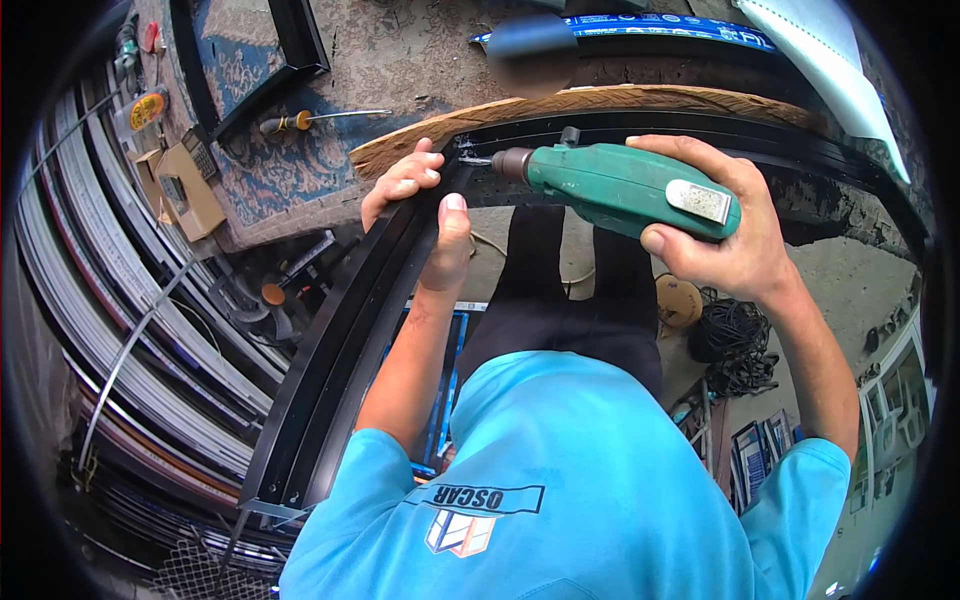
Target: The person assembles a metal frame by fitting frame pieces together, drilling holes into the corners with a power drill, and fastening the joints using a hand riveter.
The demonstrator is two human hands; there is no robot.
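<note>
My right hand (740, 225) is wrapped round the body of a green power drill (620, 185), which lies level and points left. Its metal bit reaches the inner corner of a black metal frame (345, 335); whether the tip has entered the metal I cannot tell. Pale shavings lie at that corner. My left hand (430, 215) grips the frame's side bar just below the corner, fingers over the outer side and thumb on the inner. From there the side bar slants down past my left arm, while another bar runs right along the bench.
Under the frame lies a wood strip (400, 150) on the worn bench (400, 60). A screwdriver (300, 121), another black frame piece (300, 35) and a small cardboard box (200, 205) are to the left. Long profiles (140, 290) fill the left side; coiled cable (735, 335) lies on the floor.
</note>
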